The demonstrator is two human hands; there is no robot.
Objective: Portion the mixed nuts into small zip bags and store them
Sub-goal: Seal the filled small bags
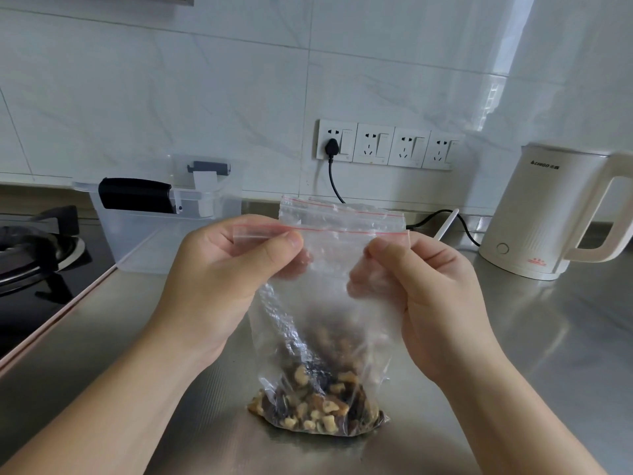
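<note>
Mixed nuts point(318, 406) fill one clear red-striped zip bag point(329, 303); both hands, left point(219, 279) and right point(421, 296), pinch its top, seemingly unsealed; storing remains.

Hidden, cropped and unclear parts around the zip bag point(329, 289)

Behind the left hand point(219, 279) fingers point(291, 240), left end of the red zip strip covered; beyond the right hand point(428, 293) fingertips point(380, 248), right corner tucked out of sight. Below the fingers, upper mixed nuts point(315, 402) smeared to a brown blur through crinkled plastic. Left of the fingers, gas burner point(30, 248) cut by the frame edge; right of them, kettle point(548, 214) handle cropped, brand lettering too small to read.
</note>
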